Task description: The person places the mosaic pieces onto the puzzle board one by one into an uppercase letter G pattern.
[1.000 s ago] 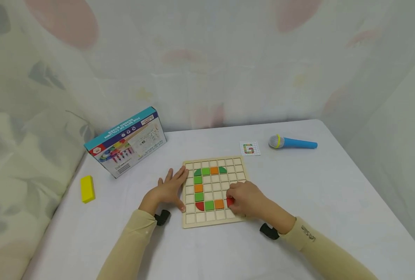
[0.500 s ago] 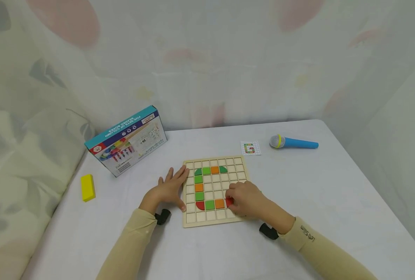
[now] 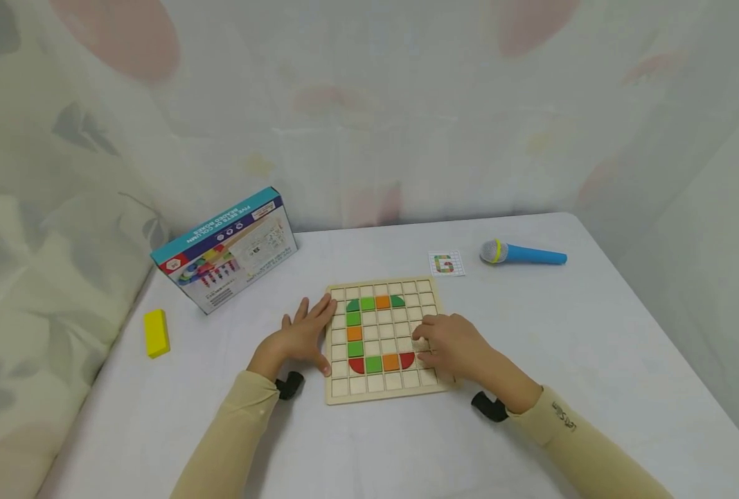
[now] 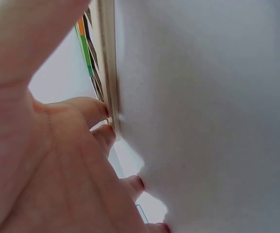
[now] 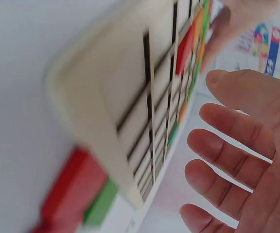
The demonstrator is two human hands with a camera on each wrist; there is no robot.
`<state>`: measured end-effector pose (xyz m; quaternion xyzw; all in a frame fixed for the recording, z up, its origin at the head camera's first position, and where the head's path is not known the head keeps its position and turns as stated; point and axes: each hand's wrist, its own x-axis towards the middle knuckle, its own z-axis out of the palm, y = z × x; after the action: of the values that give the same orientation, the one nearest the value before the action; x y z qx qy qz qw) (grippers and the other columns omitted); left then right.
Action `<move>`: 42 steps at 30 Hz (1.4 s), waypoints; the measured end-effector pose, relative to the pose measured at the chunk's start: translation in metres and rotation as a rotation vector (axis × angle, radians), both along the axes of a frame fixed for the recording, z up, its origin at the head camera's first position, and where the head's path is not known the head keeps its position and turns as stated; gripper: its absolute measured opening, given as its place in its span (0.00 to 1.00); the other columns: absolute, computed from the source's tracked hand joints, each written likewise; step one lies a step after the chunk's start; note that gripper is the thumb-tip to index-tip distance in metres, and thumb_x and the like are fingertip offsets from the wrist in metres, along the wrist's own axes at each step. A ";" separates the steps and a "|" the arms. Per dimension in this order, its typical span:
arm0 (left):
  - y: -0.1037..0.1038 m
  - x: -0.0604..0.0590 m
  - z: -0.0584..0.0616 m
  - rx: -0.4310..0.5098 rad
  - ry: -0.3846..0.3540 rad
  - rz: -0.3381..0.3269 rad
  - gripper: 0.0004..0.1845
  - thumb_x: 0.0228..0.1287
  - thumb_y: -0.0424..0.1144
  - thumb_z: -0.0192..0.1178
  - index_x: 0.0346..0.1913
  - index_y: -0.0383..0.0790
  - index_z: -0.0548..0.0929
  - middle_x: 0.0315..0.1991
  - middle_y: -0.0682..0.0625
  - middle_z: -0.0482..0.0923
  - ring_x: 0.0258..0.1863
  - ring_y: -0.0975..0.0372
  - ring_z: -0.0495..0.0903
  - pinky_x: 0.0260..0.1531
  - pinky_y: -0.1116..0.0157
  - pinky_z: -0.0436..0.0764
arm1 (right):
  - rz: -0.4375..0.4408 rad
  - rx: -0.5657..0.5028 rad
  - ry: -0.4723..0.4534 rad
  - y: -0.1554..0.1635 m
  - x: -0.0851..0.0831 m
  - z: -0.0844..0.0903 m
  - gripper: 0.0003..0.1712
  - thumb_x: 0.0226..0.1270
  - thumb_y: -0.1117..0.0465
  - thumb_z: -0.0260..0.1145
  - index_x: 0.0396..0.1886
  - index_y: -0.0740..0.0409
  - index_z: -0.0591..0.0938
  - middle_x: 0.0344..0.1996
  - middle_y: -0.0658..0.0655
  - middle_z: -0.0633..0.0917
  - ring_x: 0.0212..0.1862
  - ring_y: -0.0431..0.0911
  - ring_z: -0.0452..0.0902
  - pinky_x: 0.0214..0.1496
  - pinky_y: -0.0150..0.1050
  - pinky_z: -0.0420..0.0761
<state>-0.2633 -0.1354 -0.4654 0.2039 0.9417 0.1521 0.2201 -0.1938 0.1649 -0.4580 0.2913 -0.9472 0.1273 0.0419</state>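
Observation:
A wooden grid board (image 3: 342,393) lies on the white table with coloured tiles in a C-like outline. Green and orange tiles fill the top row and left column. Along the bottom sit a rounded red tile (image 3: 356,365), a green tile (image 3: 374,364), an orange tile (image 3: 391,362) and another rounded red tile (image 3: 407,360). My left hand (image 3: 299,341) is spread, its thumb and index finger at the board's left edge. Over the board's right side hovers my right hand (image 3: 455,346), fingers loosely bent and apart, holding nothing, as the right wrist view also shows.
Past the board's edge, the right wrist view shows red blocks (image 5: 74,187) and a green block (image 5: 101,203). A card with a G pattern (image 3: 447,263) and a toy microphone (image 3: 523,254) lie behind. A box (image 3: 226,253) and yellow block (image 3: 156,333) are left.
My right hand has let go of the rounded red tile at the bottom row's right end and moved slightly right, its fingers opening. The left hand has stayed in place.

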 end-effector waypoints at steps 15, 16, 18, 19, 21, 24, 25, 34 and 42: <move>-0.003 -0.002 0.000 -0.009 -0.009 0.015 0.73 0.22 0.54 0.78 0.74 0.49 0.41 0.74 0.52 0.27 0.69 0.43 0.25 0.57 0.33 0.33 | -0.248 0.022 -0.091 0.065 0.007 0.002 0.14 0.50 0.58 0.72 0.39 0.54 0.84 0.32 0.49 0.80 0.34 0.43 0.76 0.35 0.40 0.77; -0.003 -0.002 0.000 -0.008 -0.008 0.015 0.73 0.22 0.54 0.78 0.74 0.48 0.41 0.74 0.52 0.28 0.69 0.43 0.25 0.57 0.32 0.33 | -0.249 0.022 -0.106 0.067 0.007 0.001 0.14 0.50 0.59 0.72 0.39 0.55 0.84 0.33 0.49 0.80 0.35 0.44 0.76 0.36 0.41 0.78; -0.004 -0.003 -0.001 -0.011 -0.006 0.017 0.73 0.22 0.54 0.78 0.74 0.48 0.41 0.74 0.51 0.28 0.69 0.42 0.25 0.57 0.32 0.34 | -0.236 0.019 -0.131 0.069 0.007 -0.002 0.14 0.50 0.61 0.72 0.39 0.55 0.84 0.34 0.50 0.80 0.36 0.45 0.77 0.38 0.42 0.79; -0.004 -0.003 -0.001 -0.011 -0.008 0.019 0.73 0.22 0.54 0.78 0.74 0.48 0.41 0.74 0.51 0.28 0.69 0.42 0.25 0.57 0.32 0.34 | -0.226 0.013 -0.143 0.070 0.007 -0.004 0.14 0.50 0.62 0.72 0.39 0.55 0.84 0.34 0.50 0.80 0.37 0.45 0.77 0.39 0.43 0.79; -0.006 -0.003 -0.002 -0.009 -0.008 0.020 0.73 0.21 0.54 0.78 0.74 0.49 0.40 0.74 0.51 0.28 0.69 0.42 0.25 0.57 0.32 0.33 | -0.210 0.003 -0.162 0.070 0.006 -0.007 0.13 0.51 0.62 0.72 0.39 0.54 0.85 0.35 0.49 0.80 0.37 0.43 0.76 0.41 0.42 0.79; -0.006 -0.003 -0.004 0.002 -0.010 0.022 0.74 0.21 0.54 0.78 0.74 0.48 0.41 0.74 0.51 0.28 0.69 0.42 0.25 0.56 0.32 0.33 | -0.180 -0.011 -0.165 0.068 0.004 -0.011 0.12 0.51 0.62 0.71 0.39 0.54 0.85 0.33 0.47 0.79 0.33 0.40 0.74 0.38 0.38 0.78; -0.006 -0.003 -0.004 0.001 -0.011 0.023 0.74 0.21 0.54 0.78 0.74 0.49 0.40 0.74 0.51 0.28 0.69 0.42 0.25 0.56 0.32 0.33 | -0.174 -0.013 -0.160 0.067 0.003 -0.012 0.12 0.51 0.62 0.71 0.38 0.54 0.85 0.32 0.47 0.79 0.32 0.39 0.73 0.37 0.36 0.77; -0.004 -0.002 -0.004 0.007 -0.002 0.014 0.74 0.21 0.54 0.78 0.74 0.49 0.41 0.74 0.51 0.28 0.69 0.42 0.26 0.56 0.31 0.34 | -0.091 0.028 -0.133 0.058 -0.004 -0.016 0.13 0.50 0.61 0.72 0.39 0.55 0.85 0.32 0.46 0.78 0.30 0.37 0.70 0.36 0.35 0.76; -0.001 -0.002 -0.003 -0.004 0.003 0.011 0.73 0.22 0.54 0.78 0.74 0.49 0.41 0.74 0.52 0.28 0.69 0.43 0.25 0.57 0.32 0.33 | -0.149 0.062 -0.109 0.060 -0.011 -0.009 0.14 0.48 0.61 0.73 0.38 0.55 0.84 0.29 0.46 0.76 0.27 0.39 0.68 0.33 0.34 0.75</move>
<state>-0.2655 -0.1369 -0.4688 0.1987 0.9435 0.1512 0.2181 -0.2050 0.2246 -0.4669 0.2141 -0.9705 0.1101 -0.0093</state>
